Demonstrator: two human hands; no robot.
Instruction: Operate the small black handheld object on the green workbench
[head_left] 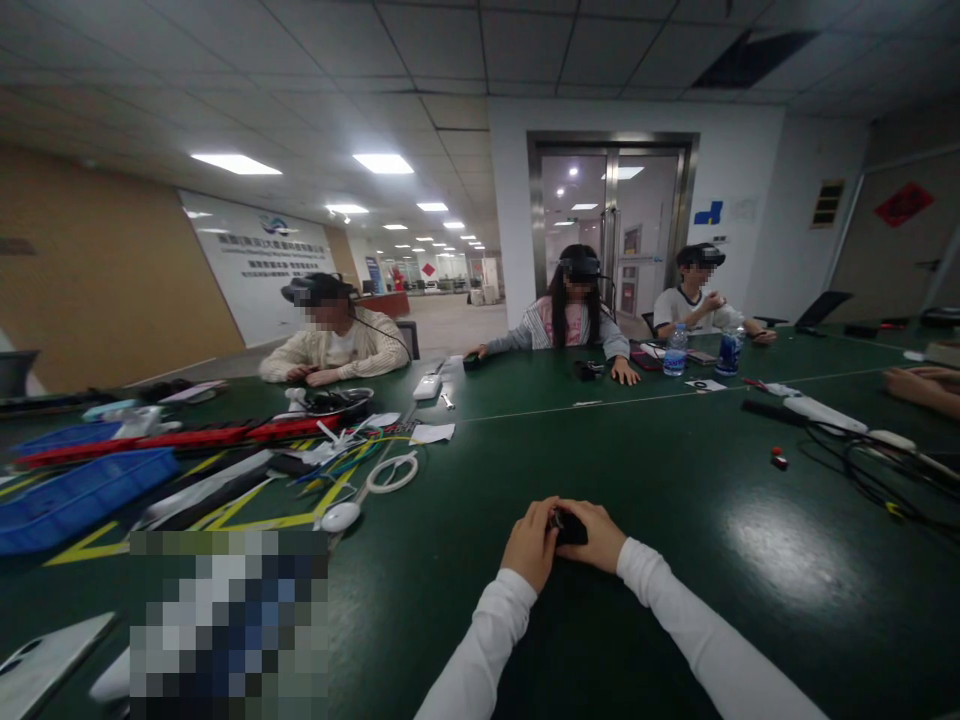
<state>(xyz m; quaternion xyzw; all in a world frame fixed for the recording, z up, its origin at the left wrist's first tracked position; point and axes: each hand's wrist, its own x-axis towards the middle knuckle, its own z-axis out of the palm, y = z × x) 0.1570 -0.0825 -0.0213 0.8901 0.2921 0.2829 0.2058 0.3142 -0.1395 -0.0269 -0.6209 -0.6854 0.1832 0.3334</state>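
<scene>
Both my hands meet on the green table (675, 520) just in front of me. My left hand (531, 542) and my right hand (596, 537) are curled around a small black object (568, 526) held between them; only its dark top shows between the fingers. White sleeves cover both my forearms. I cannot make out what the object is.
A white mouse (340, 516), a coiled white cable (391, 472), loose wires and a blue tray (75, 495) lie to the left. Black cables (877, 475) and a small red piece (779, 459) lie to the right. Three people in headsets sit across the table, with water bottles (676, 351) near them.
</scene>
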